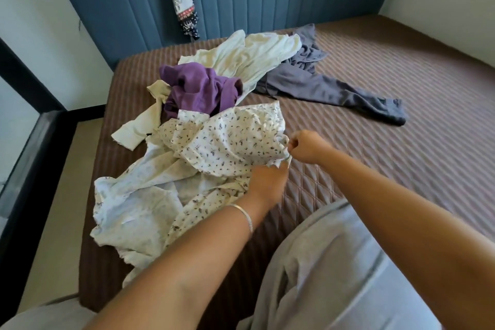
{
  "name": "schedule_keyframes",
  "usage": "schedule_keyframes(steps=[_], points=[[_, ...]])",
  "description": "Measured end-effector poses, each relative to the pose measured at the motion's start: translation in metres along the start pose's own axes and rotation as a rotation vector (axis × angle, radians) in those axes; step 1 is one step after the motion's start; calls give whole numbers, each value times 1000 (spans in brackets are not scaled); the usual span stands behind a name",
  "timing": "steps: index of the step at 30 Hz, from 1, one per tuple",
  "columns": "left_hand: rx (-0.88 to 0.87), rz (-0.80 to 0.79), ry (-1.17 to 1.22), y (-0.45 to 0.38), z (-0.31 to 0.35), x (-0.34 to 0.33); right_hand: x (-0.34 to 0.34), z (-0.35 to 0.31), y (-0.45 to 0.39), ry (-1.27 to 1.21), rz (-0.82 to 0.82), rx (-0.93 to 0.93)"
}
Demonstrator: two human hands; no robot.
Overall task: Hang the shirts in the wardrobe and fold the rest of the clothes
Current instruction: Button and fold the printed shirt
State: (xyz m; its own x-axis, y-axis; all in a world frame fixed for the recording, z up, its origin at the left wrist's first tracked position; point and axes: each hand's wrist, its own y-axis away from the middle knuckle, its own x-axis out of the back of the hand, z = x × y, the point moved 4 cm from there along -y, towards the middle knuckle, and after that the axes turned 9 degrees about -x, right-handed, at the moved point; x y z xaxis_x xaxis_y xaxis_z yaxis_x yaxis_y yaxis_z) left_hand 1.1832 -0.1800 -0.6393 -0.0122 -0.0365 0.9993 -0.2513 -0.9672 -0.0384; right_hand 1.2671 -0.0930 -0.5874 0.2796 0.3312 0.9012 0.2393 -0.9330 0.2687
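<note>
The flowered shirt [222, 142] lies crumpled on the near left part of the bed [401, 115], with its pale inside showing where it spills toward the near left edge of the mattress. Both hands are on its right edge: the right hand [308, 147] is clenched around a small bunch of the cloth, and the left hand [267, 182] grips the fabric just below it, fingers curled into the folds. The two hands are close together, almost touching.

Farther off, a purple top [198, 91] sits on a cream garment [249, 59], and the flowered shirt's far edge touches — perhaps overlaps — the purple one. A grey garment [334, 88] sprawls to the right, apart from the shirt.

The main risk, as I judge it, is in the lift. With both grips so near each other on one edge, the shirt would probably hang as a twisted bundle, not open by the shoulders — hard to slip onto a hanger. Which part of the shirt is held cannot be told, so it may also come up inside out. A quick pull could drag the purple top along if the cloth overlaps it, and the near left corner, lying by the bed's edge, could slide off toward the floor.
</note>
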Motion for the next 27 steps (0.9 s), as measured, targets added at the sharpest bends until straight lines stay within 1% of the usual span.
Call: schedule_keyframes(steps=[1,3,4,5,7,10,12,13,14,16,17,19,21,22,24,25,26,27], points=[[18,-20,113,-4,-11,4,-3,6,0,-36,-1,-13],[120,-22,455,-6,-33,15,-14,15,-3,-157,28,-65],[174,20,607,-5,-45,21,-21,17,-3,-221,47,-97],[221,65,705,-3,-56,26,-30,18,-5,-282,52,-131],[290,132,801,2,-78,33,-46,13,-11,-358,43,-139],[394,205,853,8,-107,36,-58,0,-18,-402,98,-15],[433,194,875,10,-115,35,-59,-1,-23,-417,140,61],[411,161,817,11,-115,36,-58,-1,-24,-428,169,92],[347,124,661,11,-112,39,-56,-1,-24,-451,207,121],[188,96,183,8,-103,46,-47,-2,-21,-529,293,158],[124,114,-13,5,-97,51,-41,-3,-19,-572,334,180],[-9,197,-246,-1,-80,61,-31,-8,-12,-650,393,240],[-176,358,-373,-8,-65,78,-19,-14,-5,-661,456,307],[-245,414,-408,-10,-59,88,-12,-17,-2,-659,482,332],[-326,459,-441,-16,-59,112,4,-25,2,-693,462,349],[-344,466,-424,-19,-63,129,15,-34,4,-731,421,353],[-347,467,-358,-21,-68,148,25,-42,5,-754,381,360],[-353,478,-276,-23,-77,169,40,-54,8,-748,387,394]])
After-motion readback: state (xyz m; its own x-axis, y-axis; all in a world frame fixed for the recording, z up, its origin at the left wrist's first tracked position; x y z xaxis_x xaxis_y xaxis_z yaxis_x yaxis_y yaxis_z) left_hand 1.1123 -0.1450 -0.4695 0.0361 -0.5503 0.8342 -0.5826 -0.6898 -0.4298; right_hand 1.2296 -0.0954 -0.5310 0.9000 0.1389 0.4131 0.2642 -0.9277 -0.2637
